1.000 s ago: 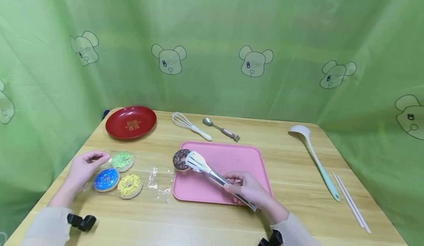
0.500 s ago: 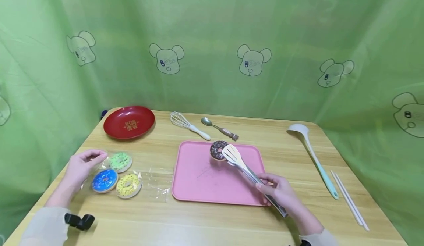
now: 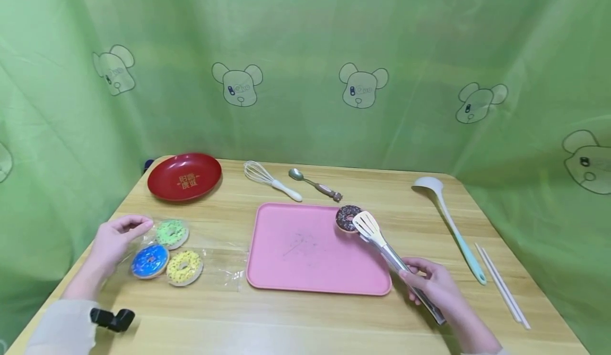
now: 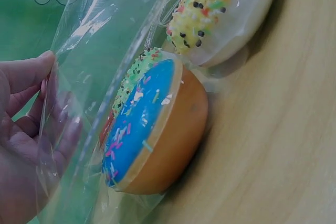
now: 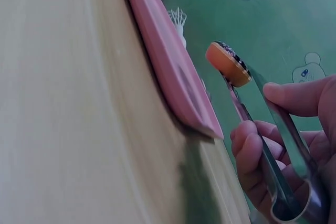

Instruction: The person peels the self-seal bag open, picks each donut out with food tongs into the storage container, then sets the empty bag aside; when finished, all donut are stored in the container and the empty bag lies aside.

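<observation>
My right hand (image 3: 429, 286) grips metal tongs (image 3: 398, 262) with a white slotted head, and their tips clamp a chocolate donut (image 3: 347, 218) with sprinkles. In the right wrist view this donut (image 5: 229, 64) hangs above the height of the pink tray (image 3: 300, 249), over its far right corner in the head view. At the left, my left hand (image 3: 112, 243) pinches the edge of a clear plastic bag (image 4: 113, 40) between thumb and fingers. A green donut (image 3: 172, 233), a blue donut (image 3: 150, 261) and a yellow donut (image 3: 184, 267) lie in or on that bag.
A red plate (image 3: 184, 176) stands at the far left. Behind the tray lie a white whisk (image 3: 272, 180) and a spoon (image 3: 315, 184). To the right are a white ladle (image 3: 448, 227) with a mint handle and a pair of white chopsticks (image 3: 502, 286). A green curtain borders the table.
My right hand has carried the tongs and chocolate donut rightward, from the tray's left edge to its far right corner. The left hand stays at the bag.
</observation>
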Available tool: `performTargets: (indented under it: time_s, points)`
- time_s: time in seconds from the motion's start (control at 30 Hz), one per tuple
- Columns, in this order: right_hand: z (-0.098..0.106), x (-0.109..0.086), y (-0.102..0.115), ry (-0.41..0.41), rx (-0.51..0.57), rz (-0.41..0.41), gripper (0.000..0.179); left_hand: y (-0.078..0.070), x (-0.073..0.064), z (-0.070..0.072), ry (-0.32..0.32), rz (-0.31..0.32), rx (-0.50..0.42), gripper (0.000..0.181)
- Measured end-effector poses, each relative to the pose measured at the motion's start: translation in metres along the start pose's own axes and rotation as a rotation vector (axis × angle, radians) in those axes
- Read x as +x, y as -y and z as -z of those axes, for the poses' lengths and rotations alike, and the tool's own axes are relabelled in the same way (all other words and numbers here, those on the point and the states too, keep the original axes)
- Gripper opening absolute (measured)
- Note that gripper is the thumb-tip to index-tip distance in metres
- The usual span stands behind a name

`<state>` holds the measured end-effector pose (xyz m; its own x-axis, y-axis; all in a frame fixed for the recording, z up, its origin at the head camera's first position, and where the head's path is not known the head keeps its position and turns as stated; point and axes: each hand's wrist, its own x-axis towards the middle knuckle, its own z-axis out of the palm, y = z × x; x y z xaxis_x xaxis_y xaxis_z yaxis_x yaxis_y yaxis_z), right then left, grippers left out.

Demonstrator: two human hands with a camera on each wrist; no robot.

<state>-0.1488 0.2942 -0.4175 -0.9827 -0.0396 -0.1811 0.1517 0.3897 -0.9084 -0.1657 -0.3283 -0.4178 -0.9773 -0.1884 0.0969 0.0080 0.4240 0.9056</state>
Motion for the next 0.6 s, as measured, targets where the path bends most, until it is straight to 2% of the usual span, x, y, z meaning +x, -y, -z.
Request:
performTargets:
  time_s: [0.3, 0.6]
  points:
    - [0.0037, 0.0005, -0.0031, -0.05, -0.126, 0.011, 0.047, 0.0012, -0.0006, 0.0007, 0.0, -0.016, -0.016, 0.033]
    - [-0.0004, 0.004, -0.0043, -0.081, -0.22, 0.05, 0.045, 0.0023, -0.0016, -0.0004, 0.009, -0.019, -0.012, 0.039]
